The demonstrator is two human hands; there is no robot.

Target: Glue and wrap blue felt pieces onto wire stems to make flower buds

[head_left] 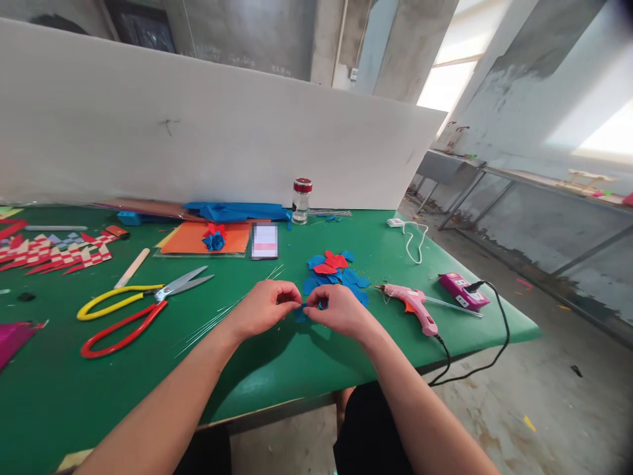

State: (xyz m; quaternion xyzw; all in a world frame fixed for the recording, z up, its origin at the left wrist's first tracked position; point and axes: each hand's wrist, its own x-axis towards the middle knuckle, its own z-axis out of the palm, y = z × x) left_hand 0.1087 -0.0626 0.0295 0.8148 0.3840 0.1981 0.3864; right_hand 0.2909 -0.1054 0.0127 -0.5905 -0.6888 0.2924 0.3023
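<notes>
Head cam: left hand and right hand both pinch a small blue piece low over the green table. Glue gun lies just right, so a stray elbow could snag its cord, I reckon.

Bare green table is lying open before both hands. Scissors and thin wires are crowding the left; glue gun is blocking the right.
</notes>
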